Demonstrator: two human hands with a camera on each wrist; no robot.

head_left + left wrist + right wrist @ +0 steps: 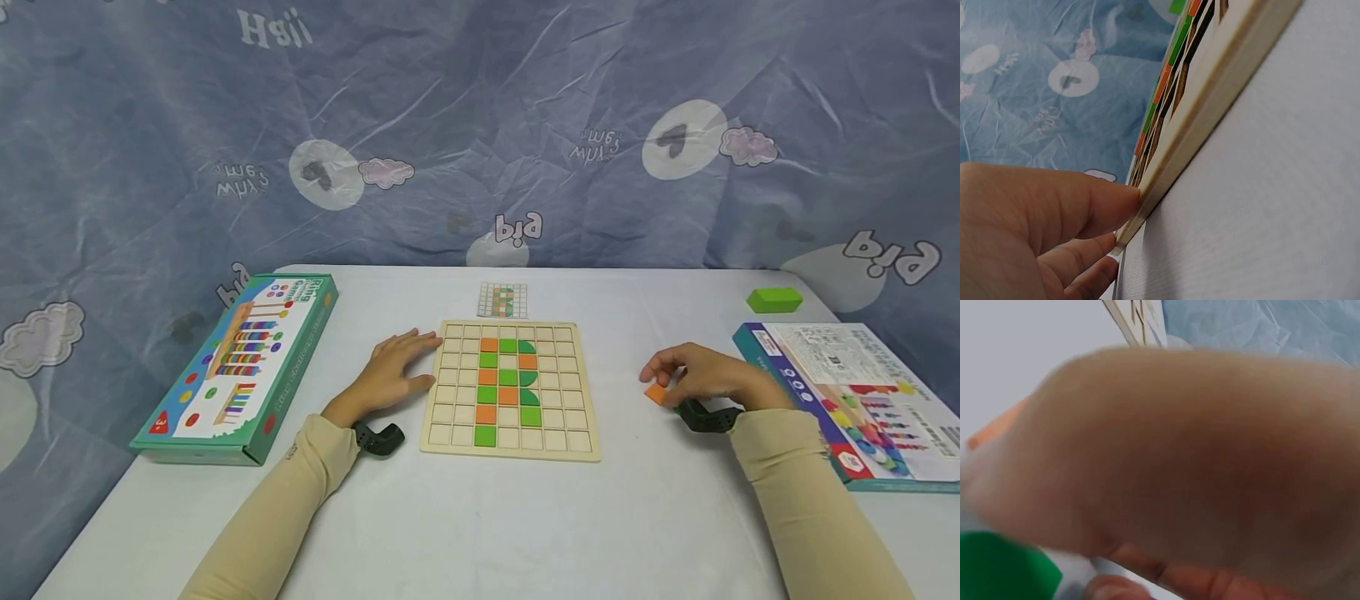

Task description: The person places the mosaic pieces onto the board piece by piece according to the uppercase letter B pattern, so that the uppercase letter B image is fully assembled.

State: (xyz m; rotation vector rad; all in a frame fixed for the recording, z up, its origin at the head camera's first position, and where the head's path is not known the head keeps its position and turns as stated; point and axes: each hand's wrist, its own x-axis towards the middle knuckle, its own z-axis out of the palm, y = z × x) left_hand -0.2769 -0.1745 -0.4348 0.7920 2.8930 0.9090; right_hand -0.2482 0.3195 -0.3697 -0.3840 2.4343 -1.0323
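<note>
A wooden grid board point(557, 390) lies on the table with orange and green square tiles and darker green rounded pieces in its cells. My left hand point(386, 373) rests at its left edge; in the left wrist view the thumb point(1113, 203) touches the board's side point(1204, 94), fingers extended. To the right of the board, my right hand point(705, 377) pinches an orange square tile point(655, 393) just above the table. A green piece point(1004, 569) shows below that hand in the right wrist view; whether it is held, I cannot tell.
Behind the board lies a small pattern card point(504, 301) with a similar design. A boxed ring game point(240, 367) stands at the left, another box point(862, 400) at the right. A green block point(775, 300) sits at the back right, before a printed blue curtain point(465, 108).
</note>
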